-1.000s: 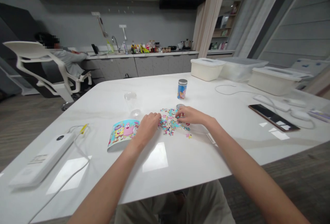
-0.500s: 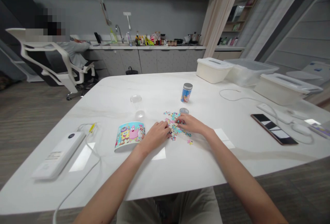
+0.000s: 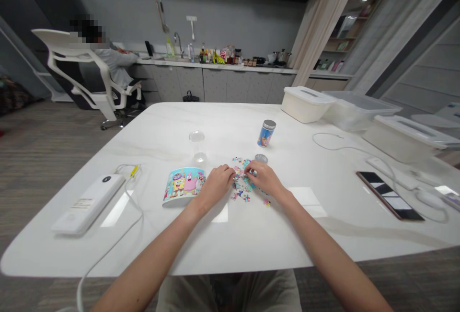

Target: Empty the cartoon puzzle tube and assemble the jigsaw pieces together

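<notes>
Both hands have drawn closer together over the puzzle pieces [image 3: 241, 183] since a second ago, and the view has swung right, so the table now sits more square-on. Left hand [image 3: 215, 185] is loosely curled, fingers bent down, fingertips on the left edge of the pile; whether it pinches a piece cannot be told. Right hand [image 3: 264, 179] likewise curled, fingers narrow, tips on the top right of the pile; a held piece cannot be made out. Pieces are small, flat, multicoloured cardboard bits, heaped loosely mid-table between the two hands, a few strays just below the right hand. Small round metal lid [image 3: 261, 158] lies just beyond the right hand. Curved glossy cartoon print [image 3: 184, 183] lies just left of the left hand. Clear plastic cup [image 3: 197, 145] stands behind it. Blue cylindrical tin [image 3: 266, 133] with a silver cap stands upright further back. Table [image 3: 251, 235] is smooth glossy white, rounded corners. White boxy device [image 3: 88, 202] with cable at far left; dark phone [image 3: 390, 201] at right; lidded white plastic bins [image 3: 305, 103] at the back right. A person sits in a white chair [image 3: 72, 63] by the counter.
</notes>
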The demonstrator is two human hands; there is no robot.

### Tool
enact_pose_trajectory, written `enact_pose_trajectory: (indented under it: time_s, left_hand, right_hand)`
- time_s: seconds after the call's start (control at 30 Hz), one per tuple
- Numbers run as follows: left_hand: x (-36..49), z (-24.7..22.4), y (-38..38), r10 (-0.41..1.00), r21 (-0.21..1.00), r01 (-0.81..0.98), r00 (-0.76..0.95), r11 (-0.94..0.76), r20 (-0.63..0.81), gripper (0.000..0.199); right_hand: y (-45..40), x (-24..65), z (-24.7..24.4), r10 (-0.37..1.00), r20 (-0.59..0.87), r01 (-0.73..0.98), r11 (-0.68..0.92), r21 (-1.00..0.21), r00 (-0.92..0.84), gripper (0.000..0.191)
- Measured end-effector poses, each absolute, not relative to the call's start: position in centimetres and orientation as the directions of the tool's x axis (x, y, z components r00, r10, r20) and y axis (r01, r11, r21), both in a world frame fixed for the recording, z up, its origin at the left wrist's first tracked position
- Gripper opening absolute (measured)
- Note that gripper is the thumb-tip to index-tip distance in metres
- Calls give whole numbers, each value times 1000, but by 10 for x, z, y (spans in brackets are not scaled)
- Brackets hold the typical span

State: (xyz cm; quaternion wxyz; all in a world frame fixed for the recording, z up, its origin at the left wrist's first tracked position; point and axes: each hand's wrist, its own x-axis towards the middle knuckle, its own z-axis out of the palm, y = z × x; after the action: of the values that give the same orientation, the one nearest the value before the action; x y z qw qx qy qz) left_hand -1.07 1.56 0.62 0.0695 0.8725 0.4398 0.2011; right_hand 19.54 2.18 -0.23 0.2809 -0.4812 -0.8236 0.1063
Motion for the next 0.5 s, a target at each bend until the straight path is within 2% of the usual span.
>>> enact_pose_trajectory:
  time_s: [0.17,0.27,0.37,0.43,0.5]
  left_hand:
    - [-18,11,21,894,420,790,394,-448,212,19]
    - [-21,11,23,908,464,782,381,-416,173,17]
    - [-24,10,25,913,510,761,375,-401,159,19]
    - [-25,8,26,911,460,788,376,-409,167,18]
    - [-26,8,26,905,334,842,385,-424,179,16]
  right_hand:
    - [18,190,-4,850,306,743,524,-416,-429,19]
    - [17,192,-1,844,257,744,536,-399,-471,22]
    - [19,199,3,865,251,769,502,-397,-435,22]
    - [21,206,6,891,267,800,448,-400,-367,22]
    - [25,216,9,921,263,840,374,-392,-287,23]
